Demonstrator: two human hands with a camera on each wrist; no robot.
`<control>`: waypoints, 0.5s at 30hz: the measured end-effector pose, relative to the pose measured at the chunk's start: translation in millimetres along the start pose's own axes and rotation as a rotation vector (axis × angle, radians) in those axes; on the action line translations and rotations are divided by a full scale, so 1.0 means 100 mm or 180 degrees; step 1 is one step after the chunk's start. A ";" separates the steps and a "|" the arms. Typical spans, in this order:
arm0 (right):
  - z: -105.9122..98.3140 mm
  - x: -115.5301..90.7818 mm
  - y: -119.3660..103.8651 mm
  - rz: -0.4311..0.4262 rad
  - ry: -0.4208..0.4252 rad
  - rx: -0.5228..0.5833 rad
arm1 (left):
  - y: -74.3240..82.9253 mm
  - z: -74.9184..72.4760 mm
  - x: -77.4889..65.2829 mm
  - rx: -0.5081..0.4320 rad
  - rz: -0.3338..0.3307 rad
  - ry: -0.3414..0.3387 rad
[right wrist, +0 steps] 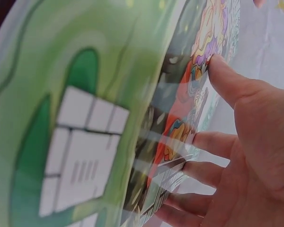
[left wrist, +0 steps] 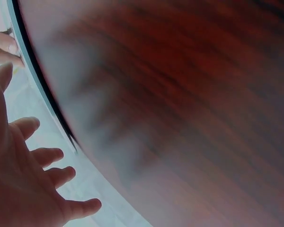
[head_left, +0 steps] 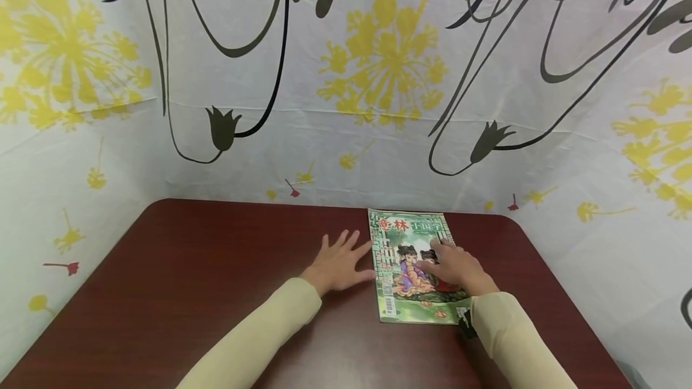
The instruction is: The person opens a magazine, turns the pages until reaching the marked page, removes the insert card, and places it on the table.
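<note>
A magazine with a green illustrated cover, red title characters and drawn children lies flat on the table, its top near the far edge. My right hand is over the right part of the cover, fingers spread. In the right wrist view, the thumb and fingertips of that hand rest on the printed cover. Along the magazine's left edge is my left hand, fingers spread, with thumb and index tips near that edge. The left wrist view shows these fingers apart and holding nothing; contact with the magazine I cannot tell.
The dark red-brown wooden table has rounded far corners. Pale cloth printed with yellow flowers and dark stems hangs behind it and on both sides. A small dark object shows at my right cuff.
</note>
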State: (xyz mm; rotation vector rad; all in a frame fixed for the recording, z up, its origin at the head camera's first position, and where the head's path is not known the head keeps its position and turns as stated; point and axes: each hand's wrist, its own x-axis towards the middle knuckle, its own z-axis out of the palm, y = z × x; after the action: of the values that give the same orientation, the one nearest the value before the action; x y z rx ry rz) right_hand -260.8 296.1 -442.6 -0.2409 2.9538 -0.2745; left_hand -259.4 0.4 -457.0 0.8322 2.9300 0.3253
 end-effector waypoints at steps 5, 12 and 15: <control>0.02 0.03 -0.10 -0.0023 0.0037 -0.0080 | 0.06 0.00 -0.01 0.0043 0.0032 -0.0061; 0.03 0.06 -0.26 -0.0036 0.0053 -0.0138 | 0.08 -0.03 -0.05 0.0086 0.0035 -0.0107; 0.05 0.07 -0.30 -0.0017 0.0038 -0.0155 | 0.05 -0.04 -0.07 0.0084 0.0014 -0.0141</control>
State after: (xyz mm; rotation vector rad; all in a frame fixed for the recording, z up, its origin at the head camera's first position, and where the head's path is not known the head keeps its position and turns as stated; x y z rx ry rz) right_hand -262.6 265.3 -442.7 -0.2545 2.9746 -0.2056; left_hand -251.3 0.5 -451.4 0.8383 2.8982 0.2655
